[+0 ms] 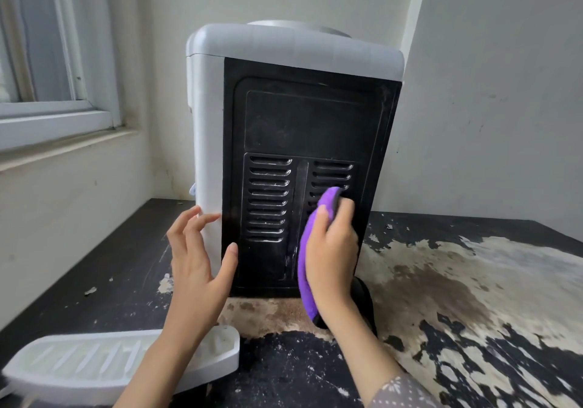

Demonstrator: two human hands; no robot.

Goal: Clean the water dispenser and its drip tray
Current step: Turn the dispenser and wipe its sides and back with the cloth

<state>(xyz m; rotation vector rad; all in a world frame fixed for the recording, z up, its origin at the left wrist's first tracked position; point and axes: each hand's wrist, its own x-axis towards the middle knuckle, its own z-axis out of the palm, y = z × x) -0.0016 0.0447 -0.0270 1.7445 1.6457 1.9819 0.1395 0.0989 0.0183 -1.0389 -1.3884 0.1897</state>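
Observation:
A white tabletop water dispenser [206, 117] stands on the table with its black vented back panel [303, 123] turned toward me. My right hand [334, 253] presses a purple cloth [304, 265] against the lower right vents of that panel. My left hand [197, 250] rests with fingers spread on the dispenser's lower left corner, thumb on the black panel. The white drip tray [79, 366] lies detached on the table at the front left, partly hidden by my left forearm.
The black table top [110, 269] is badly peeled, with a large pale worn patch [473, 281] on the right. A window and sill [56, 123] sit at the left. Walls close in behind the dispenser. A dark round object [366, 300] lies behind my right wrist.

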